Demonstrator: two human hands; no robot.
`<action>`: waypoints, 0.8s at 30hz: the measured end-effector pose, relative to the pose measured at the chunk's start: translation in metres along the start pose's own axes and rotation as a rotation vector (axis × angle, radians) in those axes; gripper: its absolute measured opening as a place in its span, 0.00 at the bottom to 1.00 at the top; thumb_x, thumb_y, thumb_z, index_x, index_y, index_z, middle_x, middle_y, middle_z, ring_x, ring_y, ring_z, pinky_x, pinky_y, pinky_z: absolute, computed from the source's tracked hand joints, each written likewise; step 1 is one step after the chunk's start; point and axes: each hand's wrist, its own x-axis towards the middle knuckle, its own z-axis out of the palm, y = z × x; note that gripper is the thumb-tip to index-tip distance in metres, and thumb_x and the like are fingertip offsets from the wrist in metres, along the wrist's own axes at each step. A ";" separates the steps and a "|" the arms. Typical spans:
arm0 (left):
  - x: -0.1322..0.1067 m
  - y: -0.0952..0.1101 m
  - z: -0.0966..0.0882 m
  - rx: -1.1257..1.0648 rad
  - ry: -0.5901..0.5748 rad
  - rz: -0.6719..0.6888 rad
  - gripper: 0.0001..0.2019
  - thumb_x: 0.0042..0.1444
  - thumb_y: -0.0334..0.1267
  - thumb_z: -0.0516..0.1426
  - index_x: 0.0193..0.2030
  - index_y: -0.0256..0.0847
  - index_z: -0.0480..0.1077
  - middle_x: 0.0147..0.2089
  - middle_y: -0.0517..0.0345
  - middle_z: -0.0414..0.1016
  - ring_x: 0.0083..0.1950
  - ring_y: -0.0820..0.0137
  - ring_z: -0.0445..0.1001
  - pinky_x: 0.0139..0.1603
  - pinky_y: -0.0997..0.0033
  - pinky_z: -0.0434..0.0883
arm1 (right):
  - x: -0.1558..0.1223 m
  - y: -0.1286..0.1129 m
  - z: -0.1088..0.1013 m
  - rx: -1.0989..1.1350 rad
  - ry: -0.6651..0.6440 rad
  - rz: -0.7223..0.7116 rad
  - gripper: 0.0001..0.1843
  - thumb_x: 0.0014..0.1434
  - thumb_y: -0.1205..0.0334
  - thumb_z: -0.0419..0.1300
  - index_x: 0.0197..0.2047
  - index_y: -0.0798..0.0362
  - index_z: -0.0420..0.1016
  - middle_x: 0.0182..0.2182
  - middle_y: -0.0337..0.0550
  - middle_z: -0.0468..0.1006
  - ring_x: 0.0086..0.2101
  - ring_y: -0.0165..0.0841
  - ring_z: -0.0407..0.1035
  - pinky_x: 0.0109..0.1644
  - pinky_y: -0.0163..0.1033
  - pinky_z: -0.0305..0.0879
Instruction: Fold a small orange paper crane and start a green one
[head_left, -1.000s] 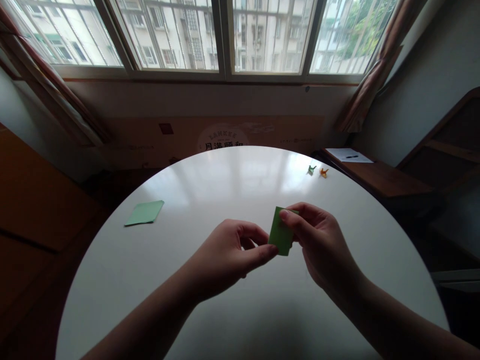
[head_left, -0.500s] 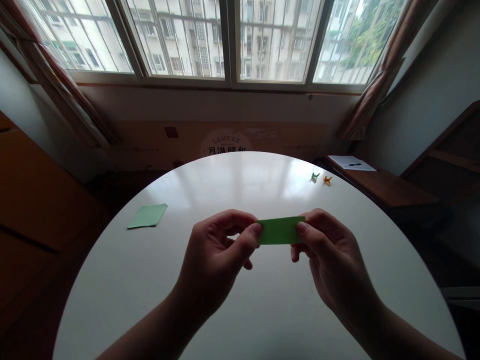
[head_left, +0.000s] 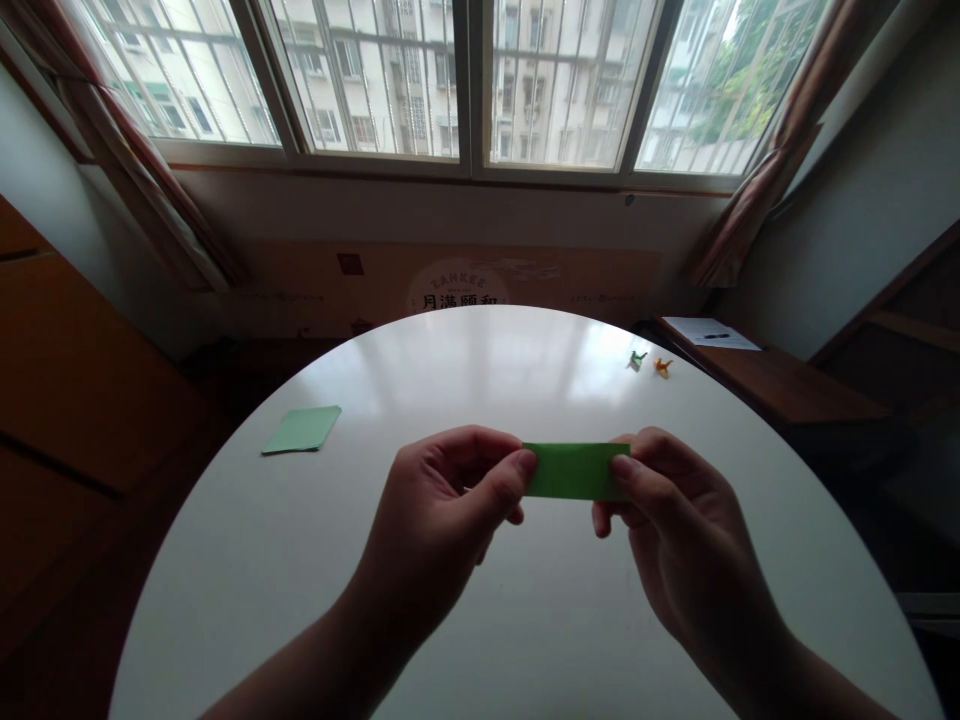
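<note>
A green piece of folded paper [head_left: 574, 471], a narrow rectangle, is held above the white table between both hands. My left hand [head_left: 457, 495] pinches its left end, with the thumb in front and the fingers curled behind. At the right end, my right hand [head_left: 675, 510] grips it in the same way, thumb on the near face. The paper's far side is hidden from me, and its long edges run nearly level.
On the round white table [head_left: 450, 370], a stack of pale green paper squares [head_left: 302, 430] lies to the left. A small green paper crane [head_left: 637, 360] and an orange paper crane [head_left: 662, 367] stand at the far right. Beyond is a brown side table [head_left: 795, 385] bearing a paper sheet [head_left: 709, 333] and pen.
Both hands and the green paper have shifted slightly right and down in view. The right hand's thumb sits a little further in from the paper's right end. The grip otherwise looks the same.
</note>
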 end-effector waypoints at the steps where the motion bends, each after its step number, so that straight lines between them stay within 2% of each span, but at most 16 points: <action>1: 0.000 -0.001 0.000 -0.014 -0.003 -0.015 0.09 0.53 0.41 0.66 0.34 0.37 0.77 0.20 0.63 0.72 0.16 0.82 0.58 0.14 0.85 0.56 | 0.000 0.000 0.000 -0.004 -0.001 -0.005 0.07 0.61 0.60 0.66 0.31 0.49 0.75 0.24 0.37 0.71 0.26 0.29 0.65 0.28 0.33 0.64; 4: 0.001 -0.003 -0.002 -0.039 0.000 -0.033 0.10 0.54 0.43 0.66 0.35 0.37 0.76 0.21 0.62 0.72 0.16 0.82 0.58 0.14 0.85 0.56 | 0.001 0.001 -0.001 -0.019 -0.005 -0.009 0.08 0.61 0.59 0.66 0.31 0.49 0.75 0.24 0.36 0.71 0.25 0.29 0.64 0.27 0.33 0.63; 11: 0.003 -0.006 -0.002 -0.067 0.014 -0.012 0.10 0.53 0.41 0.68 0.35 0.36 0.76 0.23 0.61 0.73 0.20 0.78 0.66 0.17 0.83 0.64 | 0.000 -0.001 -0.001 -0.026 -0.020 -0.002 0.07 0.61 0.59 0.66 0.31 0.49 0.76 0.26 0.37 0.72 0.26 0.30 0.64 0.27 0.33 0.64; 24: 0.003 -0.005 -0.001 -0.063 0.006 0.010 0.09 0.53 0.40 0.68 0.33 0.36 0.77 0.23 0.61 0.74 0.21 0.77 0.68 0.17 0.84 0.67 | 0.000 0.000 -0.001 0.001 -0.024 0.008 0.07 0.61 0.59 0.66 0.32 0.49 0.76 0.27 0.36 0.71 0.26 0.28 0.65 0.28 0.32 0.64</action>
